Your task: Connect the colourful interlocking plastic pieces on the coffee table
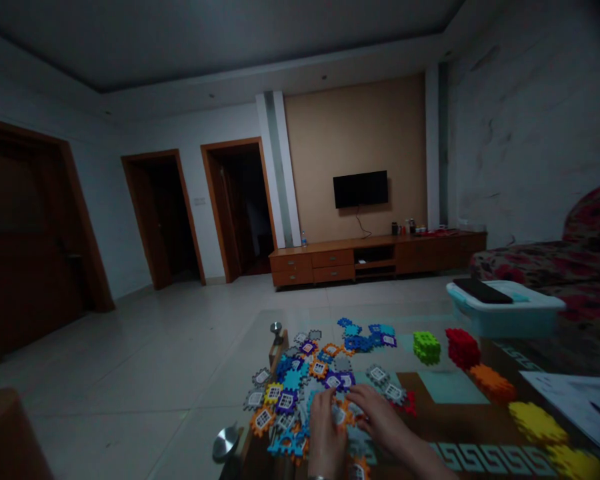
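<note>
Both hands are down on the glass-topped coffee table (450, 387), at about six o'clock in the view, side by side over a spread heap of flat plastic interlocking tiles (300, 380) in blue, purple, orange, grey and yellow. The left hand (326, 427) lies palm down with fingers loosely curled onto the tiles; the right hand (380, 417) reaches in from five o'clock, its fingertips touching an orange tile (347, 413) between the two hands. In this dim light I cannot tell whether either hand actually grips a piece. Away at three o'clock from the heap stand finished toothed cubes: a green cube (427, 347), a red cube (463, 348), an orange cube (491, 381) and a yellow cube (537, 423), trailing toward four o'clock. Beyond them, at two o'clock, a pale blue plastic box (505, 313) carries a dark flat slab on its lid
</note>
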`<action>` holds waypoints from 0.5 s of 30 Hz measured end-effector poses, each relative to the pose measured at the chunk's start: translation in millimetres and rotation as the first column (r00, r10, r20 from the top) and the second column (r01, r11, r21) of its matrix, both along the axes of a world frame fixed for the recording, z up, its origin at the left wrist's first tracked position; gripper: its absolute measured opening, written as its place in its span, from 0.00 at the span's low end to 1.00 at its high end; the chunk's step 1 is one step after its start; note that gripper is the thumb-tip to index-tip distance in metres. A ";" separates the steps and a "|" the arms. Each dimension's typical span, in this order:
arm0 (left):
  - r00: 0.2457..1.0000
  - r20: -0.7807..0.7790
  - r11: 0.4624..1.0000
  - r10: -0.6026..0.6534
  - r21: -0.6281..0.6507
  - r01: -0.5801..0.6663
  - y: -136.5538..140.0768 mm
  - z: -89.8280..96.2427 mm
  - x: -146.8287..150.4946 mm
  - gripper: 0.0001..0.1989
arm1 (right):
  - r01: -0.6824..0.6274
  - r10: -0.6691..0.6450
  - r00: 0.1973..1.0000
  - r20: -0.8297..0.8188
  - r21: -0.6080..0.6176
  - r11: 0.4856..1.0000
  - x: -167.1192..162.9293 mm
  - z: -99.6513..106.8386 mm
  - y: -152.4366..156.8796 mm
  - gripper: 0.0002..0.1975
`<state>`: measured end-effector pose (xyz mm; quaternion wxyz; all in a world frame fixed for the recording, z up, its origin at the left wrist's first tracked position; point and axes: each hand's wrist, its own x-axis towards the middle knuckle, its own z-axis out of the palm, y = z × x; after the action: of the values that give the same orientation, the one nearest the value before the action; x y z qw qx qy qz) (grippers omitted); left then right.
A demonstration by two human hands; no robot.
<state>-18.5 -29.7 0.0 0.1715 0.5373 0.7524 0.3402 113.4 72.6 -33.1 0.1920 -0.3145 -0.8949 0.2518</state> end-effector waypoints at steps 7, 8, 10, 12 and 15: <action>0.879 0.111 0.870 -0.464 -0.133 0.476 -21.2 -12.9 -14.7 0.40 | 0.063 -0.069 0.974 0.214 0.036 0.997 -14.7 16.4 8.8 0.31; 0.879 0.103 0.864 -0.465 -0.163 0.477 -20.9 -16.5 -17.0 0.41 | 0.066 -0.074 0.972 0.224 0.045 0.997 -14.2 16.0 9.0 0.31; 0.880 0.081 0.856 -0.467 -0.209 0.473 -18.4 -22.7 -19.8 0.43 | 0.057 -0.066 0.973 0.222 0.049 0.997 -12.3 13.2 10.7 0.29; 0.888 0.044 0.852 -0.457 -0.264 0.452 -15.0 -28.0 -20.0 0.44 | 0.044 -0.053 0.977 0.208 0.045 0.998 -10.1 9.6 13.9 0.26; 0.903 -0.028 0.854 -0.428 -0.341 0.394 -11.2 -36.7 -17.0 0.45 | 0.052 -0.060 0.974 0.218 0.040 0.998 -7.9 6.2 17.8 0.23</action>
<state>-35.5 -40.9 -36.7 0.2881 0.6663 0.6738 0.1379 105.4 90.4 -26.9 0.1047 -0.3622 -0.9055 0.1949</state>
